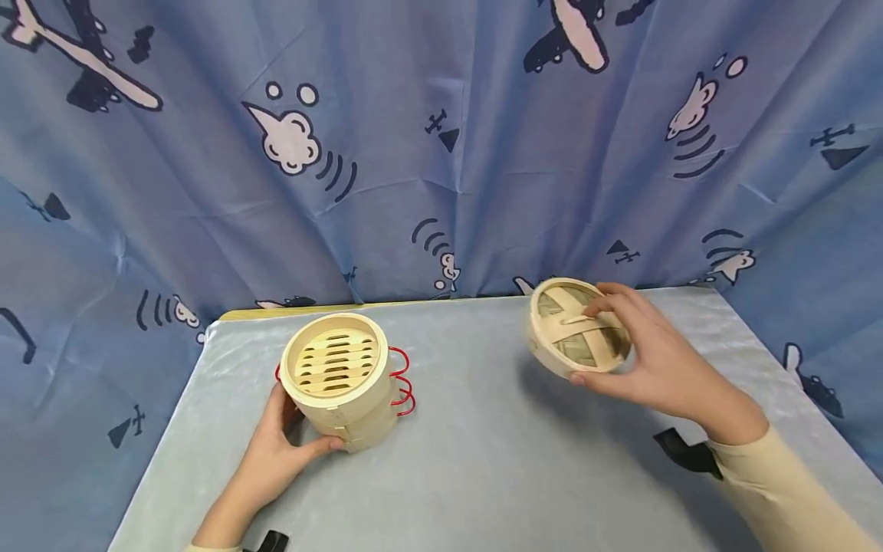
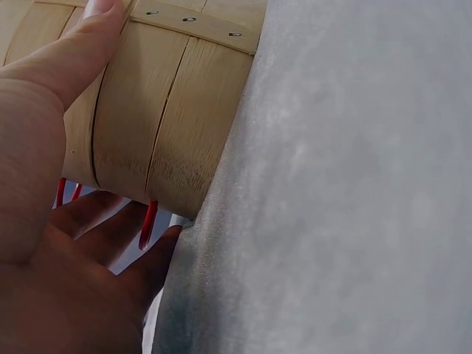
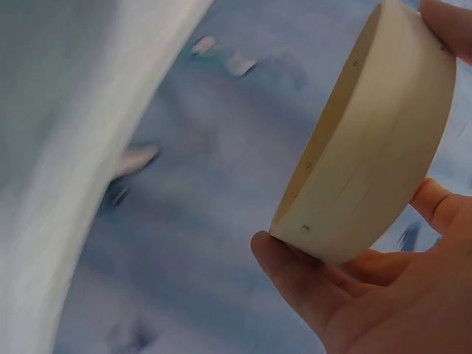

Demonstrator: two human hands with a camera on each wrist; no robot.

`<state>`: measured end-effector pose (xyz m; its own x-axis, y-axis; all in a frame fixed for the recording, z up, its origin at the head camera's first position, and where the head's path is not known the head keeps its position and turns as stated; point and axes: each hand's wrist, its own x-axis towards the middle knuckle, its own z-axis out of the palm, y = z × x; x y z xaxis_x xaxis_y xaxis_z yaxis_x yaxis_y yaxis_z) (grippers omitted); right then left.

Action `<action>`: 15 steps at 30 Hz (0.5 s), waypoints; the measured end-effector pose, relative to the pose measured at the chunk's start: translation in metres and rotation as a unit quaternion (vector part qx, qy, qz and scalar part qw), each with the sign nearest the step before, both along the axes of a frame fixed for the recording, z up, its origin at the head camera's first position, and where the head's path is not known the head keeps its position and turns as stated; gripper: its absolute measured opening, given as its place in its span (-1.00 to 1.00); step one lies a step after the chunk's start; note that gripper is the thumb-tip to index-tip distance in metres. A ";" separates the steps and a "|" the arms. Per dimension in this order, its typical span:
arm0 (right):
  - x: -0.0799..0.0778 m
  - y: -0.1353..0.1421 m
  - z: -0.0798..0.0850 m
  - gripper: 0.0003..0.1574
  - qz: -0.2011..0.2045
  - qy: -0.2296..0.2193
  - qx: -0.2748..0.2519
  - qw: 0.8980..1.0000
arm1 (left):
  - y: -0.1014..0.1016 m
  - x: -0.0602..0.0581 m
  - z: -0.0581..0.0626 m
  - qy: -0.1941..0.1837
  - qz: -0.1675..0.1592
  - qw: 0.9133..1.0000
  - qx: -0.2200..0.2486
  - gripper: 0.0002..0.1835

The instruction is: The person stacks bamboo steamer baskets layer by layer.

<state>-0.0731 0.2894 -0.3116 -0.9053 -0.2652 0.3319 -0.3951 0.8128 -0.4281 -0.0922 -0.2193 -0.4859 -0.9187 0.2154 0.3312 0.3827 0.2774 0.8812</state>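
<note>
A two-tier bamboo steamer stands on the left of the table, its slatted inner base showing from above. Red wire loops stick out of its sides. My left hand grips the steamer low down, thumb at the front and fingers round the left side. In the left wrist view, the steamer's wall lies between thumb and fingers. Off to the right, my right hand holds the round bamboo lid tilted above the table. The lid's rim fills much of the right wrist view, with fingers and thumb at its edges.
A pale grey cloth covers the table. Behind it hangs a blue curtain printed with planes and clouds, close along the back edge. Black straps show at both wrists.
</note>
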 end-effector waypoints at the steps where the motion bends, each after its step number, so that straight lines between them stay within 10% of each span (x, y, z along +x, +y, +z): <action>1: -0.006 -0.014 0.003 -0.04 0.021 0.003 -0.003 1.000 | -0.001 0.002 -0.001 -0.001 0.001 1.000 0.001 0.37; 15: -0.063 -0.183 0.022 -0.03 0.244 0.008 -0.006 0.970 | -0.003 -0.002 0.000 -0.013 0.000 1.000 -0.005 0.25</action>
<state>-0.1356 0.1061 -0.2899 -0.6679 -0.6559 0.3517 -0.7380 0.5225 -0.4270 -0.0940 -0.2224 -0.4863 -0.9270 0.2179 0.3053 0.3599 0.2871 0.8877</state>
